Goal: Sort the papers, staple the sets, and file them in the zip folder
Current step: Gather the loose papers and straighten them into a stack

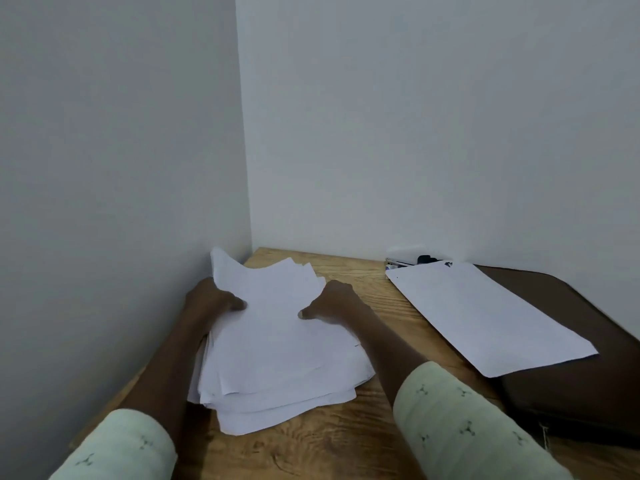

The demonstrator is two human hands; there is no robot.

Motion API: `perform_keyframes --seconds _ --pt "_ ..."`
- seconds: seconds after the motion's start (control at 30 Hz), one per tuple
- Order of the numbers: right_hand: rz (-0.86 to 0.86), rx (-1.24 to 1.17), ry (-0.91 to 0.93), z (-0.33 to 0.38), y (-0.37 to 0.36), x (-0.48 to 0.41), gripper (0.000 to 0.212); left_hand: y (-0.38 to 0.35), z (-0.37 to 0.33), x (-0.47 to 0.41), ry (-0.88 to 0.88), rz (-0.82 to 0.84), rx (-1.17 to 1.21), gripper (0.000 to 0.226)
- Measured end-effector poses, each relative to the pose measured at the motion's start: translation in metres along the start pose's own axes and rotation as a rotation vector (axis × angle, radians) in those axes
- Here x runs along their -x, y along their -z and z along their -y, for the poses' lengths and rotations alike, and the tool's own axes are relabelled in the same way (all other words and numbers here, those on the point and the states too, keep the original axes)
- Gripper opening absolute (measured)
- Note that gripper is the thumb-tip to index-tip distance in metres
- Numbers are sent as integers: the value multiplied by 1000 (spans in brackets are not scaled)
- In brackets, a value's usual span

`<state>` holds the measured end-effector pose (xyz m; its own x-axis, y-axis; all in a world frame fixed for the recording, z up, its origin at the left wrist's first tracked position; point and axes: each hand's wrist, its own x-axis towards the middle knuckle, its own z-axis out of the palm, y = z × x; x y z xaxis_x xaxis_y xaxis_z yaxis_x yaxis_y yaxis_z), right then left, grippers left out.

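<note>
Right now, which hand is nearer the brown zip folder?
Right. The right hand is left of the brown zip folder, on the white paper pile; the left hand is farther left.

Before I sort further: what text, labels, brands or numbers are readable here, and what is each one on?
Nothing in this view is legible.
Paper stack: the top sheets look blank.
Single sheet on the zip folder: a dark mark at its far corner, too blurred to read.
Stapler: too small to show any brand.
Sleeves: small printed motifs, not letters.
</note>
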<state>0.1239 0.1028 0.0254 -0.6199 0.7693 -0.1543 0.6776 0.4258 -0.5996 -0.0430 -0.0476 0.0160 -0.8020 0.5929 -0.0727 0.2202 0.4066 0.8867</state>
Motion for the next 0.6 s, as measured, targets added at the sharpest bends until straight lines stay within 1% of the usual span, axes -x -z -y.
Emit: perform_keyframes --seconds 0.07,0.1,0.17,0.23,0.33,0.4,0.43,0.5,0.53,0.57,0.6 --pt "64 -125 -45 -1 4 -3 60 -2 8 -16 -18 41 24 84" --pt "83 -196 -61 -2 7 -4 54 -4 12 -24 -30 58 28 84" --pt "100 -288 -65 -5 12 -1 41 -9 11 -22 -85 82 82 77" --pt "96 -362 -47 -9 17 -2 37 -15 0 -5 -133 121 211 66" --pt "108 -524 19 -23 36 3 39 -25 -15 8 -61 207 492 55" --pt "75 -616 121 -33 53 9 48 -29 -19 9 31 281 666 45" --pt "57 -647 164 -40 62 12 52 -34 -22 13 82 343 726 46" --pt "55 -675 187 -52 83 14 49 -43 -26 18 116 469 789 59" --pt "41 -658 169 -59 94 13 45 -50 -28 18 105 486 776 60" --pt "-6 -616 136 -68 106 14 48 -57 -32 16 81 467 743 56" --pt "-81 -525 88 -77 118 13 57 -60 -33 14 55 431 728 51"
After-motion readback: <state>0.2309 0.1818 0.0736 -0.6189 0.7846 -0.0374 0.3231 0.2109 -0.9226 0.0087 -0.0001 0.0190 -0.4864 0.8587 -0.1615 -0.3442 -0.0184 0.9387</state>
